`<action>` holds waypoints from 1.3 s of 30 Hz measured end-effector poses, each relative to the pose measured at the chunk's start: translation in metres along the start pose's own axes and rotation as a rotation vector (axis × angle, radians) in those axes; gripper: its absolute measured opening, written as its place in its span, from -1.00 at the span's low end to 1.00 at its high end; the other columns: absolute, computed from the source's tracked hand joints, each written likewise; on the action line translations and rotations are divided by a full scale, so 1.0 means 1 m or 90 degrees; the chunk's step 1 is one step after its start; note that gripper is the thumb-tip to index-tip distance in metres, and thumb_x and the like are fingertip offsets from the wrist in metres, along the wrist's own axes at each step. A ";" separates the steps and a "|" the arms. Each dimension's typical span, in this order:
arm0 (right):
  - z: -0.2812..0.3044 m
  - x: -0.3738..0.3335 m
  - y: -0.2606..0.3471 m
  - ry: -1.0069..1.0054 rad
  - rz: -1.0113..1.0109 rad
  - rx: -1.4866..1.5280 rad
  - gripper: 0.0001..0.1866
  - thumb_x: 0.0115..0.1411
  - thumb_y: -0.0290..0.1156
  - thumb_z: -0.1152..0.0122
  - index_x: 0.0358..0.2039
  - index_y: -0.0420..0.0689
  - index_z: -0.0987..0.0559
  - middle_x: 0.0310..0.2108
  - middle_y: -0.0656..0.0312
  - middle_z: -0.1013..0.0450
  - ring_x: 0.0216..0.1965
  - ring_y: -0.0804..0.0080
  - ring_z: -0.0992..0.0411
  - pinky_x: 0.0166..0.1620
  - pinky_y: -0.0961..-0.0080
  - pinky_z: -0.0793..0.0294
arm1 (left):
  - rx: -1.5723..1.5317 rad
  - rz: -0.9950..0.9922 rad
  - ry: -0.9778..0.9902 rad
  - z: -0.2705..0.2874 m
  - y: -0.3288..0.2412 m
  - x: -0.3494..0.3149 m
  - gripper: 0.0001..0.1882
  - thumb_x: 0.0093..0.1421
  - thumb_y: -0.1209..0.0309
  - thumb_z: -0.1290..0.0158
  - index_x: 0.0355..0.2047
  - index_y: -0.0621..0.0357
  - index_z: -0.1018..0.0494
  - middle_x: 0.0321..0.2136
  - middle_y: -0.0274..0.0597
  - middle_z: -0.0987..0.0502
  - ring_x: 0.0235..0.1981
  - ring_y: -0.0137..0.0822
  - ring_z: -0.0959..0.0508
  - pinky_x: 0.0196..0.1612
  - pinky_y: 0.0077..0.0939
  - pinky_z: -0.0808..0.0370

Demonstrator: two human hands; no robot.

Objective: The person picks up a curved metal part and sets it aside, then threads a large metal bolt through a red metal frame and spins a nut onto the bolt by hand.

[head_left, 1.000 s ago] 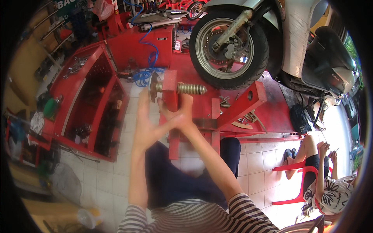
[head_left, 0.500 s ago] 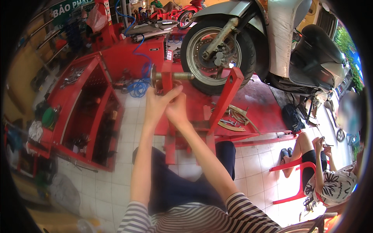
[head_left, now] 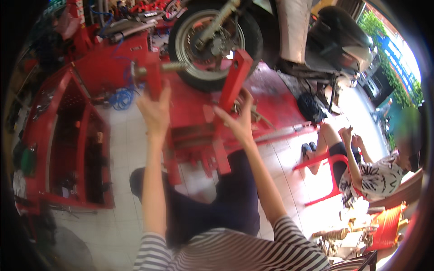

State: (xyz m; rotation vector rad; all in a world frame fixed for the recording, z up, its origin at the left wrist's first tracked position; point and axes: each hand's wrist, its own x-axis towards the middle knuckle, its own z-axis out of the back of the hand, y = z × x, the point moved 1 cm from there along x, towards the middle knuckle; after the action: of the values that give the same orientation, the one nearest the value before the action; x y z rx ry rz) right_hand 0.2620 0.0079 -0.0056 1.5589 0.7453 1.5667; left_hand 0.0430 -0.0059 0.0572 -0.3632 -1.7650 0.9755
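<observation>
A red metal wheel clamp [head_left: 189,140] with two uprights stands in front of me, at the front wheel [head_left: 199,45] of a scooter. My left hand [head_left: 155,113] has its thumb and fingers on either side of the left upright, just below a threaded bolt [head_left: 169,67]. Around the right upright [head_left: 236,74], my right hand [head_left: 239,124] sits lower, thumb on the near left side and fingers at the right. Motion smears both hands a little, and some fingers are hidden behind the metal.
A red lift platform [head_left: 190,101] lies under the wheel. At left stands an open red cabinet [head_left: 68,140], near a coiled blue hose [head_left: 121,99]. Another person [head_left: 373,176] sits on a red chair [head_left: 332,180] at right. Behind that person's seat lie metal parts [head_left: 337,235].
My hands were together at the left upright below the bolt; now they are apart, the right one over at the right upright. The whole view has shifted, moving the scene leftward and up.
</observation>
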 end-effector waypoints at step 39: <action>-0.025 0.033 -0.039 0.106 0.025 0.039 -0.54 0.06 -0.35 -0.33 -0.11 -0.27 -0.36 -0.47 0.08 -0.53 -0.46 0.26 -0.51 -0.30 0.38 -0.45 | -0.037 0.056 -0.080 -0.027 0.034 0.016 -0.64 0.34 0.19 0.05 -0.17 0.32 -0.41 -0.56 -0.25 -0.38 -0.64 -0.41 -0.38 -0.55 -0.58 -0.29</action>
State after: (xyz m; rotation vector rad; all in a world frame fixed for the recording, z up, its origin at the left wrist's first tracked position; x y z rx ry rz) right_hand 0.2446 0.0590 -0.0233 1.5084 0.8649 1.7328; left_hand 0.0532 0.0372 0.0449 -0.4277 -1.9082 1.0291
